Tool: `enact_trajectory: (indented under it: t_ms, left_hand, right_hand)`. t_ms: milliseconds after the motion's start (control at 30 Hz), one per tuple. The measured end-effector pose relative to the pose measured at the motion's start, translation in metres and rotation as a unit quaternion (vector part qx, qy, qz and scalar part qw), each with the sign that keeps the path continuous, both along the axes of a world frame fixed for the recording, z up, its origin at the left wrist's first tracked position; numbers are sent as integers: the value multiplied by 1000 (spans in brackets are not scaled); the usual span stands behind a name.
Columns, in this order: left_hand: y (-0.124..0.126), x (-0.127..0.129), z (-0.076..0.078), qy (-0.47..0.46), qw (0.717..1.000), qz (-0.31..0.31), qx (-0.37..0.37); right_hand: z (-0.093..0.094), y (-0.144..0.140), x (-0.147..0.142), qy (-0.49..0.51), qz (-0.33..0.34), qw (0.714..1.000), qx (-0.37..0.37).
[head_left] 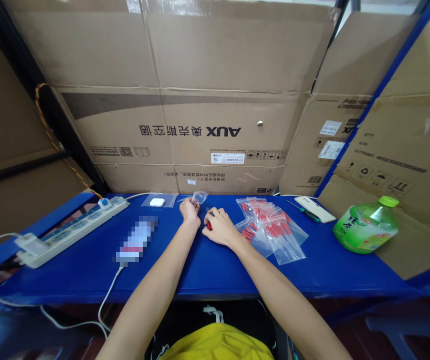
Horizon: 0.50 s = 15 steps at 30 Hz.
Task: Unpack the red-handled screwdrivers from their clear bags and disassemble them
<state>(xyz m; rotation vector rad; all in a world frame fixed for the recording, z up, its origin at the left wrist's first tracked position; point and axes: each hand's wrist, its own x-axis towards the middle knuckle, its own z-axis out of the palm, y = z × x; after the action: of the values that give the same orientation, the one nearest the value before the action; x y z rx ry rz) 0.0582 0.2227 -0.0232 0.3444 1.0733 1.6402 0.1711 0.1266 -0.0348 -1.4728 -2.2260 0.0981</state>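
My left hand (190,211) is closed, its fingers pinching a small clear plastic bag (200,196) that sticks up beyond the fingertips. Close beside it, my right hand (220,226) curls low over the table with a small red piece (209,226) showing at its thumb and fingers. Part of that piece is hidden, so its exact kind does not show. To the right of my right hand lies a loose pile of clear zip bags (283,245) with several small red pieces (278,229) inside.
On the blue table (215,272), a power strip (83,225) and a blurred-out phone (136,241) lie left. A white case (156,202) rests on a bag at the back. Right are a green-handled screwdriver (310,214), a white phone-like slab (318,209) and a green bottle (367,225). Cardboard (199,60) walls surround.
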Motion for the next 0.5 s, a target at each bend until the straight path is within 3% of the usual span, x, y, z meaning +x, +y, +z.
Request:
enact_trajectory:
  t_ms: [200,500]
  left_hand:
    - [-2,0,3,-2,1000,2,-5]
    - [3,-3,0,-1,1000,-2,-3]
  right_hand:
    - [-1,1,-2,-17,-9,1000,12]
    - [0,14,26,43,70,996,-17]
